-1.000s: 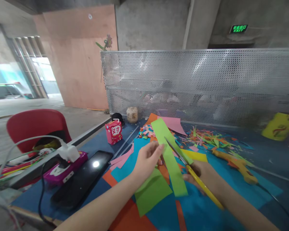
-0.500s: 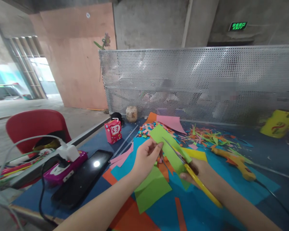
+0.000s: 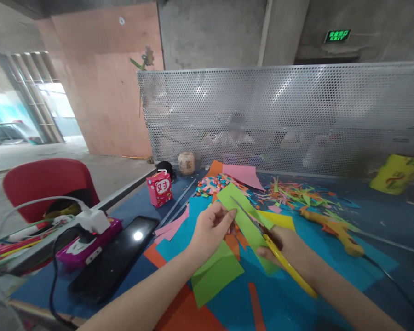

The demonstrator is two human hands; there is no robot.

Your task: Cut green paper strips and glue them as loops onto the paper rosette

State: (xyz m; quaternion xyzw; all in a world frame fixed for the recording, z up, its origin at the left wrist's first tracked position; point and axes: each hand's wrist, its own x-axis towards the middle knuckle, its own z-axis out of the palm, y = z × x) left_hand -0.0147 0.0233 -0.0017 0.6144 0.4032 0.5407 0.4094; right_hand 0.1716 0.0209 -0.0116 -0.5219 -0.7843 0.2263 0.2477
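Observation:
My left hand (image 3: 212,226) pinches the edge of a long green paper strip (image 3: 247,223) between thumb and fingers, above the table. In my right hand (image 3: 285,248) is a pair of yellow-handled scissors (image 3: 290,267), the fingers closed around the handles. The scissor blades lie along the strip, pointing up and left toward its far end. Beneath my hands rests another green paper sheet (image 3: 216,274), on top of blue paper (image 3: 238,299) and orange paper (image 3: 189,312). A narrow orange strip (image 3: 256,305) lies near the front.
A yellow glue gun (image 3: 334,230) with a cord lies right. Paper scraps (image 3: 296,193) and small curled pieces (image 3: 217,184) are heaped behind. Left are a phone (image 3: 113,259), a purple power strip (image 3: 88,246) and a red drink carton (image 3: 159,188). A perforated metal panel (image 3: 279,101) borders the back.
The view has shifted slightly. Both hands keep their grip on the paper and scissors; the strip's lower end sits a little farther right.

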